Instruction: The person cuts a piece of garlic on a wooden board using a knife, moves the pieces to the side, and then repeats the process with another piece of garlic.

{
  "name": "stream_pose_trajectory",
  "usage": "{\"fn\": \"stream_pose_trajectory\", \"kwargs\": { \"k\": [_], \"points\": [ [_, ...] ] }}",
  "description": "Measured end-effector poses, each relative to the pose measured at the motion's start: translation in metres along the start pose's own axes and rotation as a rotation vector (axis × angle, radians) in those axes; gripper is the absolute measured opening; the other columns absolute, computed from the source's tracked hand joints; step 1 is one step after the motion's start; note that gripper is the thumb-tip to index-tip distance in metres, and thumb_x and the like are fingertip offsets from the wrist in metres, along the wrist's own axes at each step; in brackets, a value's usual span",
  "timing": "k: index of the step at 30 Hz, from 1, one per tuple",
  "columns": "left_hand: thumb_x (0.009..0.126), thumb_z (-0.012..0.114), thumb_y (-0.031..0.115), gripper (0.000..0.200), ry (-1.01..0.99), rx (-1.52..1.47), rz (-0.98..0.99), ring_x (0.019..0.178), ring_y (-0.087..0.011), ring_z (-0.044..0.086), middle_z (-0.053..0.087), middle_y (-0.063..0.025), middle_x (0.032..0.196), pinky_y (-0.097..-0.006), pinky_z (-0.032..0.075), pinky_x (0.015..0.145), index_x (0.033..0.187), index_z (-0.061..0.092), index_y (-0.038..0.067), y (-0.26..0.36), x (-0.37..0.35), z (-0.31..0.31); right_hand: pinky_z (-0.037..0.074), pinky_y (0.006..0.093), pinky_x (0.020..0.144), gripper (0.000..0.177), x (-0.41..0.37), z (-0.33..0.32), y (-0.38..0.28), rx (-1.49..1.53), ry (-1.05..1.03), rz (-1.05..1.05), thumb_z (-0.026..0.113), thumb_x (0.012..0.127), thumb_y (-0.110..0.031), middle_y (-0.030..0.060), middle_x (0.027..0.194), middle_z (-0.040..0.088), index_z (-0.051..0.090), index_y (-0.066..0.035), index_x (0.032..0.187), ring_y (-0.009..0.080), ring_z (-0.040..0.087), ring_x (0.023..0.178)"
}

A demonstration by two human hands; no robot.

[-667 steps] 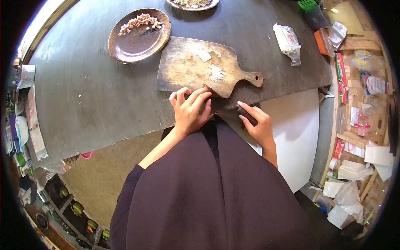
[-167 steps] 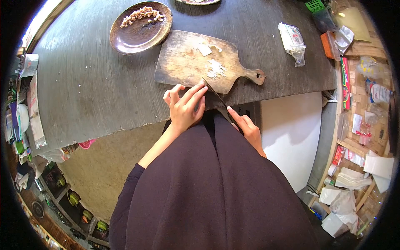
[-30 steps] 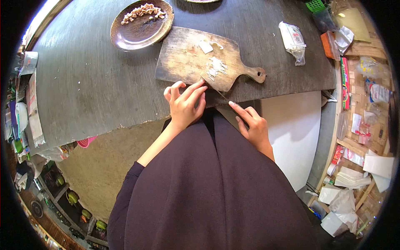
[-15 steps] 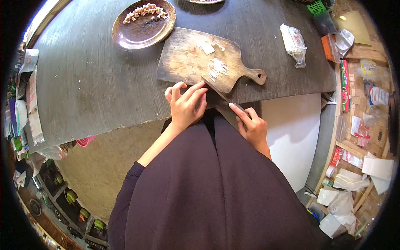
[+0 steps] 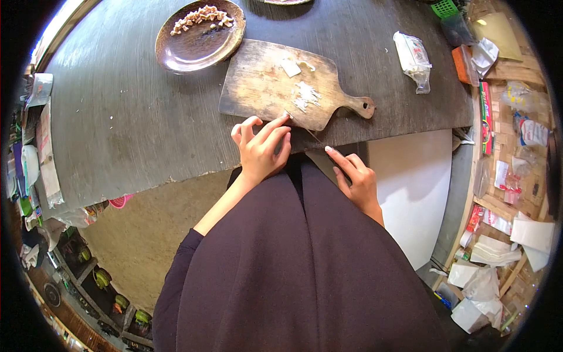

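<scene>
A worn wooden cutting board (image 5: 258, 88) with a handle lies on the dark table (image 5: 129, 117). A small pile of chopped white bits (image 5: 305, 97) and a white slice (image 5: 290, 68) rest on it. My left hand (image 5: 261, 149) presses down at the board's near edge, fingers spread over something I cannot make out. My right hand (image 5: 353, 176) grips a knife (image 5: 305, 126) by its handle. The thin blade runs up to the board's near edge beside my left fingertips.
A brown plate (image 5: 196, 41) with cut brown pieces sits beyond the board on the left. A clear plastic packet (image 5: 410, 58) lies right of the board. A white sheet (image 5: 410, 188) is below the table's right end. Packets and papers clutter the right side and left edge.
Over the last second the knife has rocked slightly at the board's near edge and my right hand shifted a little. My left hand has stayed put.
</scene>
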State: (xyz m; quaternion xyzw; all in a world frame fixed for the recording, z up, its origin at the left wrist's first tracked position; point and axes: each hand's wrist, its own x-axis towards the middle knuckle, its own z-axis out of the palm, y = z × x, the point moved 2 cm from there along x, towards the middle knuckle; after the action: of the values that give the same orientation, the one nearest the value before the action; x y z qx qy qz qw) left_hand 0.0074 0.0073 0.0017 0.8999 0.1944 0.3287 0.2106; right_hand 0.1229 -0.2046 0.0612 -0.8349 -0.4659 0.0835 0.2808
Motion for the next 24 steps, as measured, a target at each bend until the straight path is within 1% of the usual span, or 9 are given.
{"fn": "stream_pose_trajectory", "kwargs": {
  "k": [10,13,19,24],
  "points": [
    [0.082,0.078,0.021,0.011,0.001,-0.011,-0.01,0.112,-0.0244,0.054,0.075,0.0132,0.123,-0.0436,0.031,0.103,0.092,0.076,0.019,-0.001,-0.001,0.001,0.052,0.0371,0.057,0.053,0.01,-0.011,0.004,0.081,-0.057,0.016,0.072,0.089,-0.004,0.0066,0.084,0.065,0.072,-0.026,0.138,0.0238,0.062,0.061],
    [0.082,0.078,0.021,0.01,-0.003,-0.015,-0.013,0.112,-0.0244,0.054,0.075,0.0132,0.123,-0.0442,0.031,0.103,0.092,0.076,0.019,-0.002,-0.001,0.001,0.052,0.0366,0.056,0.052,0.018,-0.018,0.0,0.048,-0.082,0.032,0.073,0.09,-0.006,0.0064,0.083,0.064,0.072,-0.027,0.137,0.023,0.061,0.06],
    [0.081,0.078,0.021,0.012,0.006,-0.02,-0.02,0.112,-0.024,0.053,0.075,0.0134,0.122,-0.045,0.03,0.103,0.093,0.075,0.02,-0.003,-0.002,0.002,0.052,0.0345,0.056,0.051,0.014,-0.005,0.001,-0.03,-0.031,0.0,0.074,0.09,-0.008,0.0043,0.08,0.061,0.073,-0.03,0.136,0.0201,0.06,0.059],
    [0.081,0.078,0.021,0.012,0.01,-0.016,-0.019,0.112,-0.0235,0.053,0.075,0.0138,0.124,-0.0439,0.03,0.103,0.093,0.075,0.02,-0.002,-0.003,0.002,0.052,0.0345,0.056,0.051,0.01,-0.004,0.003,-0.04,-0.007,-0.011,0.075,0.089,-0.008,0.0035,0.081,0.061,0.073,-0.03,0.136,0.0203,0.06,0.059]
  ]
}}
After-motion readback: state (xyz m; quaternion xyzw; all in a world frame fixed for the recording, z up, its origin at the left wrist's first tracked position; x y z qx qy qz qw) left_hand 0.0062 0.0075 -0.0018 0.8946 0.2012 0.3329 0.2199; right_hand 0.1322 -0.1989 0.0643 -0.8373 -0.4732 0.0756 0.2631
